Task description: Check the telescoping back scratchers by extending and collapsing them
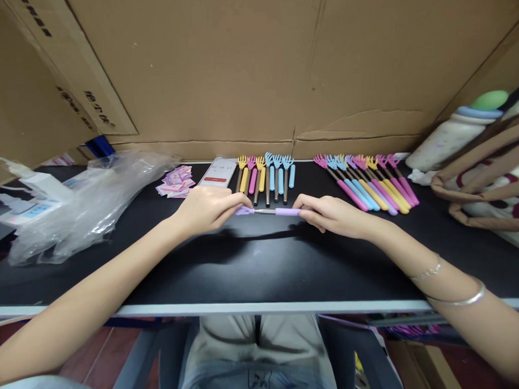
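Note:
Above the middle of the black desk, a purple back scratcher (266, 211) lies sideways between my two hands. My left hand (212, 209) is closed on its purple claw end, which the fingers partly cover. With thumb and fingers my right hand (326, 216) grips the end of the purple handle. A thin metal rod shows between the claw and the handle. Just behind stands a row of claw-topped rods (267, 180) in yellow, pink and blue, with loose coloured handles (280, 181) beside them. To the right lie several back scratchers (370, 185) with coloured handles attached.
Small printed cards (177, 181) are piled left of a phone (217, 172) showing a timer. Clear plastic bags (85, 206) and a power strip with a white plug (50, 187) take up the left. At right stand a white bottle (451, 137) and a brown-handled bag (493, 180). Cardboard (221, 65) walls the back.

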The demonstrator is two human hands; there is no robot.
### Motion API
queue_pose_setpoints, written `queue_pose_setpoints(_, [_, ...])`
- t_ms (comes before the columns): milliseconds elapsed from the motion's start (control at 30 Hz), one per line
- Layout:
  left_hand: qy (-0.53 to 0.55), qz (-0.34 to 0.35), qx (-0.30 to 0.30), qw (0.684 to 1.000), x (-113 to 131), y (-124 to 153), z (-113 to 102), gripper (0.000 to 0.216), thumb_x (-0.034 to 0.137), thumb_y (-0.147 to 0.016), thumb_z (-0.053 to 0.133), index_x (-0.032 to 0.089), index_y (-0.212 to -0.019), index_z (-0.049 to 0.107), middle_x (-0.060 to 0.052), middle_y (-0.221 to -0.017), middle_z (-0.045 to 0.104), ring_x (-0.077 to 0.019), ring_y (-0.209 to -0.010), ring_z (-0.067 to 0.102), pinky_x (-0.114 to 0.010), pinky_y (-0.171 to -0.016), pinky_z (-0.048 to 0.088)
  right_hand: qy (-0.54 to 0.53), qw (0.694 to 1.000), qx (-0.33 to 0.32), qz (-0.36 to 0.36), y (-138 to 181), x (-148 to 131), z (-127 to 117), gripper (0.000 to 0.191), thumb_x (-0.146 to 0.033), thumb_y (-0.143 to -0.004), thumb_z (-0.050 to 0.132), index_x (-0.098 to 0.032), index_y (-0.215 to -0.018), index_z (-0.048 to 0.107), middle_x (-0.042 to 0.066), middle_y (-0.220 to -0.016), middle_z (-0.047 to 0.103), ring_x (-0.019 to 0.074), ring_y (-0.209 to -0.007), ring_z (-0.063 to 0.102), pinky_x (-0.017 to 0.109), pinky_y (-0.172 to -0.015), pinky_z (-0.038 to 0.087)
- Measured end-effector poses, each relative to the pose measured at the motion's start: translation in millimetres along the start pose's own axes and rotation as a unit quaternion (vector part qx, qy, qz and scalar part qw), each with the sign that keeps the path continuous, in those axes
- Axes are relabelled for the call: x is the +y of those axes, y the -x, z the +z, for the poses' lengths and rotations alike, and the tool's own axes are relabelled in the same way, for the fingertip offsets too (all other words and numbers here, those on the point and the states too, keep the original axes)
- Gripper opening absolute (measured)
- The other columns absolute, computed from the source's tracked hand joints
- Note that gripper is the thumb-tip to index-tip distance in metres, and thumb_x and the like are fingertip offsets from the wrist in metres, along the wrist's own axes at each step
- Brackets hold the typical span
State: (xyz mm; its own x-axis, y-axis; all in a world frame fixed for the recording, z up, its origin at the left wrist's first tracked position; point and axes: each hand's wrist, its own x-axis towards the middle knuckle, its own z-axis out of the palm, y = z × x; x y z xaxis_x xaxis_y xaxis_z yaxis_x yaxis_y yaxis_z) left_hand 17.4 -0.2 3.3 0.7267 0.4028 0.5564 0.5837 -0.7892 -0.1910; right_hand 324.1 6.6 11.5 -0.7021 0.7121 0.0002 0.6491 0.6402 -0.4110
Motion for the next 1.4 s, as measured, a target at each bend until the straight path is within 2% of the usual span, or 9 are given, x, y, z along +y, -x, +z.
queue_pose_setpoints(133, [-0.003,0.0,-0.014,1.0,1.3,-1.0,0.6,0.032,0.024,-0.097,0.036,0.022,-0.097,0.068,0.0,-0.073,0.07,-0.0127,-0.061,0.063,-0.021,-0.053,0.034,0.078,0.997,0.008,0.003,-1.4,-0.8,-0.3,0.033,-0.045,-0.099,0.032,-0.021,-0.097,0.055,-0.001,-0.063,0.058,0.0132,-0.056,0.053,0.024,-0.056,0.031])
queue_pose_setpoints(300, [0.026,-0.038,-0.046,0.998,1.3,-1.1,2.8,0.033,0.025,-0.098,0.035,0.022,-0.101,0.067,0.0,-0.079,0.072,-0.0131,-0.067,0.065,-0.02,-0.056,0.036,0.094,0.996,0.006,0.006,-1.4,-2.2,-1.3,0.035,-0.045,-0.099,0.03,-0.021,-0.095,0.056,0.0,-0.064,0.059,0.0136,-0.056,0.053,0.024,-0.056,0.03])
queue_pose_setpoints(500, [0.084,-0.094,-0.072,0.989,4.3,-2.6,2.3,0.033,0.03,-0.098,0.036,0.023,-0.101,0.068,0.002,-0.081,0.072,-0.0114,-0.065,0.063,-0.02,-0.057,0.035,0.116,0.993,0.002,0.014,-2.7,-3.9,-1.4,0.037,-0.044,-0.099,0.03,-0.021,-0.098,0.058,0.0,-0.065,0.06,0.0146,-0.057,0.054,0.024,-0.056,0.03])
queue_pose_setpoints(800, [0.194,-0.161,-0.124,0.96,2.2,-4.1,3.6,0.033,0.034,-0.098,0.036,0.023,-0.103,0.067,0.005,-0.059,0.062,-0.0107,-0.053,0.056,-0.02,-0.057,0.035,0.126,0.992,0.001,0.007,-2.2,-6.3,-2.6,0.035,-0.044,-0.098,0.031,-0.022,-0.094,0.058,0.0,-0.064,0.061,0.0142,-0.056,0.054,0.024,-0.055,0.029])
queue_pose_setpoints(1100, [0.29,-0.187,-0.167,0.924,0.4,-4.7,4.6,0.034,0.038,-0.098,0.035,0.02,-0.105,0.063,0.005,-0.056,0.058,-0.0104,-0.055,0.058,-0.019,-0.062,0.04,0.105,0.994,0.003,0.005,-1.7,-6.2,-3.3,0.028,-0.039,-0.096,0.038,-0.021,-0.093,0.06,0.0,-0.065,0.063,0.0128,-0.055,0.055,0.023,-0.055,0.031])
queue_pose_setpoints(1400, [0.315,-0.194,-0.198,0.908,1.3,-5.8,3.0,0.031,0.037,-0.098,0.035,0.02,-0.105,0.061,0.006,-0.056,0.058,-0.0109,-0.056,0.057,-0.019,-0.062,0.04,0.109,0.994,0.009,-0.01,-1.8,-3.4,-2.0,0.025,-0.039,-0.095,0.044,-0.023,-0.093,0.062,-0.001,-0.067,0.066,0.0128,-0.056,0.057,0.022,-0.055,0.033])
